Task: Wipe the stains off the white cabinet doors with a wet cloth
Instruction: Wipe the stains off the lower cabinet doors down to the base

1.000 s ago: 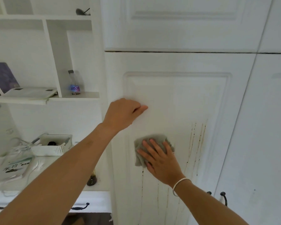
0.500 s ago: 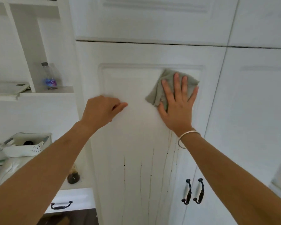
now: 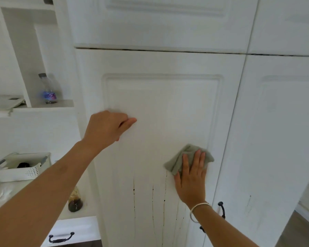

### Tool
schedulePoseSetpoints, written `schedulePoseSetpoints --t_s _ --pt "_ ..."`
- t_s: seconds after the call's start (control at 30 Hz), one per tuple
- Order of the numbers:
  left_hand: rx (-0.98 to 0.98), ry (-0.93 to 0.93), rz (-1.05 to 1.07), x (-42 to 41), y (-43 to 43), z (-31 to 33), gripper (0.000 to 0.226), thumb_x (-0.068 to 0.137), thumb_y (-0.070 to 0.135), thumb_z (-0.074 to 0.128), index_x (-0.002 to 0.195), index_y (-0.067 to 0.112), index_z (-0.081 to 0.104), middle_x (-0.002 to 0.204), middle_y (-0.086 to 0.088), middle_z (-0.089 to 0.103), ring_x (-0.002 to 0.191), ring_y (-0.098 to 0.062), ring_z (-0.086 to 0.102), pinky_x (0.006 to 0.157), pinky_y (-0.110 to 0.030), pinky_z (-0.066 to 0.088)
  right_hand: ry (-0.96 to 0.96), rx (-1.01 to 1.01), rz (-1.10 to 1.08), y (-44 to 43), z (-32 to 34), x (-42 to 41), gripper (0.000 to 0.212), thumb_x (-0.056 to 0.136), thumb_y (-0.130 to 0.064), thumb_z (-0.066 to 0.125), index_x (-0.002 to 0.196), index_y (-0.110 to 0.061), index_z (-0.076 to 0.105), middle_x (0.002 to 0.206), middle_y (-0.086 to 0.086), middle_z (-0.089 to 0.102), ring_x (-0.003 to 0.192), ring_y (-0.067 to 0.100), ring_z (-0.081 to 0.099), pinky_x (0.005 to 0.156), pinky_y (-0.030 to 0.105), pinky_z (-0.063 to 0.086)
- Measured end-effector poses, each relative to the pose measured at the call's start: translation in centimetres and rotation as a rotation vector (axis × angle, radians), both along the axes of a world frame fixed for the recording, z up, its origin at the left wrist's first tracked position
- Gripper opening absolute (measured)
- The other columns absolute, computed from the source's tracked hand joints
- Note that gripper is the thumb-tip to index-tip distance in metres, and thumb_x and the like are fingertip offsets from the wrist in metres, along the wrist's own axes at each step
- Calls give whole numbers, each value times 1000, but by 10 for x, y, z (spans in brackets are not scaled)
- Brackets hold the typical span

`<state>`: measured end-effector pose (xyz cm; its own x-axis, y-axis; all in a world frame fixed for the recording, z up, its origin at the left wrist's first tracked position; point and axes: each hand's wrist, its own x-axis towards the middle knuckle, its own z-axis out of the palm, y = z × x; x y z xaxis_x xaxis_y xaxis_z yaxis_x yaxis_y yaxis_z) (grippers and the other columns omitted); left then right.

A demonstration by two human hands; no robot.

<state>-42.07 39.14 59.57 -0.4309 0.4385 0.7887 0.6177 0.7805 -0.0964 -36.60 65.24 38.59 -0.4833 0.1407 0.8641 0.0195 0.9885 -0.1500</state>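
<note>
A tall white cabinet door [image 3: 159,107] fills the middle of the head view. Thin dark drip stains [image 3: 152,202] run down its lower part. My right hand [image 3: 191,177] lies flat on a grey-green cloth [image 3: 175,163] and presses it against the door's right side, just above the streaks. My left hand [image 3: 107,129] rests against the door's left side with fingers loosely curled and nothing in it. A second white door [image 3: 275,139] stands to the right.
Black door handles [image 3: 221,209] sit beside my right wrist. Open shelves at left hold a plastic bottle [image 3: 48,90]. Below, a counter carries a white basket [image 3: 21,168] and a dark jar [image 3: 75,200]. A drawer handle [image 3: 61,237] is at the bottom left.
My right hand swept the cloth from low on the door up to the panel's top right corner, then back down to the right side. My left hand stayed braced on the door.
</note>
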Motion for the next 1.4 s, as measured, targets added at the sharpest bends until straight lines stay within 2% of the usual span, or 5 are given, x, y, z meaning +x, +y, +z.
schedulePoseSetpoints --t_s 0.17,0.53,0.8,1.0,1.4 --pt "34 32 -18 2 0 -3 53 95 47 48 49 23 36 36 7 48 37 -7 47 47 -18 34 -15 18 -77 1 20 7 73 95 -45 33 154 -18 -1 159 23 -3 146 42 3 113 64 11" --pt "39 92 -15 -3 1 -6 55 92 56 30 50 22 39 33 7 43 33 -7 43 43 -18 35 216 -157 -111 -17 214 -21 63 97 -35 29 152 -7 18 156 28 10 145 44 6 113 65 7" --pt "-8 131 -60 -9 0 -5 51 91 51 35 50 24 49 32 7 44 33 -7 45 44 -12 26 203 171 73 -106 202 -30 62 93 -38 45 149 -17 31 157 20 21 146 39 12 112 66 12" --pt "-15 146 -16 -10 -3 -6 56 91 57 30 53 22 53 33 7 44 34 -5 46 46 -9 22 172 388 90 -54 205 -24 60 94 -43 47 149 -24 32 158 13 22 148 31 14 115 62 9" --pt "22 74 7 -3 -1 -6 56 91 58 28 52 20 44 34 8 45 35 -5 46 45 -15 32 223 -60 -111 8 187 -14 65 95 -38 40 153 -15 20 158 20 14 148 33 6 116 60 8"
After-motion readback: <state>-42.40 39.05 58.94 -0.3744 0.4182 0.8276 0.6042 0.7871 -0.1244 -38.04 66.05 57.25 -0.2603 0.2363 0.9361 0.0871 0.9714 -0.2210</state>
